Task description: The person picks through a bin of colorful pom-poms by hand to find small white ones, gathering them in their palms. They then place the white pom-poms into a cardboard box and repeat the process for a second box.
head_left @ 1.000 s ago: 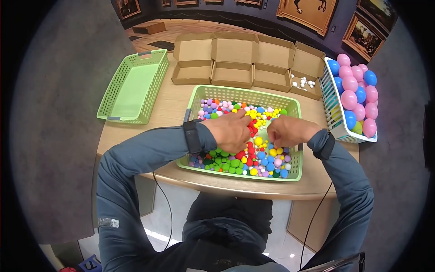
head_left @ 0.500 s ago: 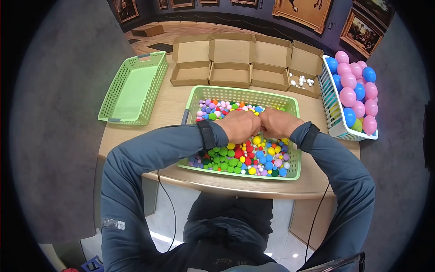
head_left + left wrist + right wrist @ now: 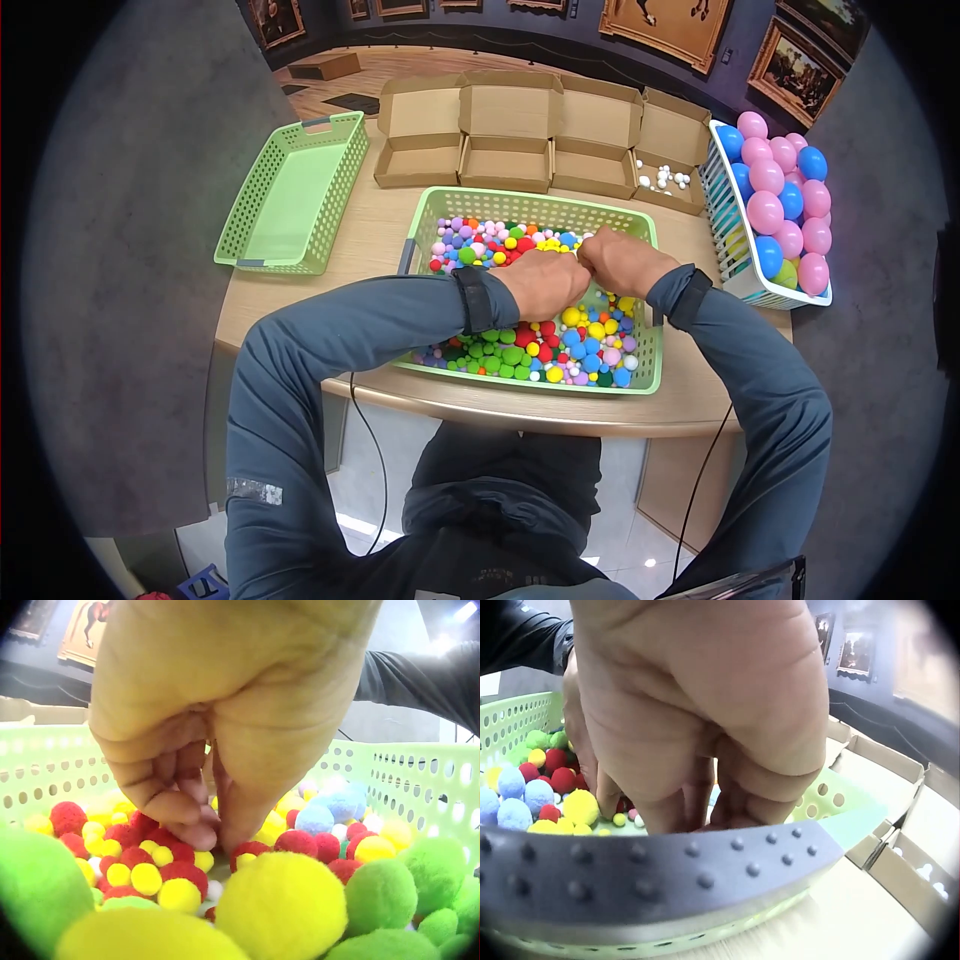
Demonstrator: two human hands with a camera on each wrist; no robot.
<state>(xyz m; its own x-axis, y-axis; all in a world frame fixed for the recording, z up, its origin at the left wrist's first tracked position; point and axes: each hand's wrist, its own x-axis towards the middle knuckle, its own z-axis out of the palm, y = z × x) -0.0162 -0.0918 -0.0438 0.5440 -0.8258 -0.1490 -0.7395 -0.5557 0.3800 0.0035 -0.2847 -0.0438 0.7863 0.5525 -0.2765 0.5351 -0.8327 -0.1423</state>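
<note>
Over the middle of a green basket of coloured pompoms, the left hand points down with its back up. Its curled fingers and thumb are close together among red and yellow pompoms; whether they pinch one cannot be told. Beside it, near the basket's right back part, the right hand reaches down, the two hands meeting or nearly so. In the right wrist view the bent fingers of the right hand go down behind the grey handle, which hides their tips.
Four open cardboard boxes line the table's back; the rightmost holds small white balls. An empty green basket is at the left. A white basket of pink and blue balloons stands at the right.
Apart one second ago, the hands came together over the basket's back middle. Since then both have shifted slightly right, uncovering red pompoms behind the left hand.
</note>
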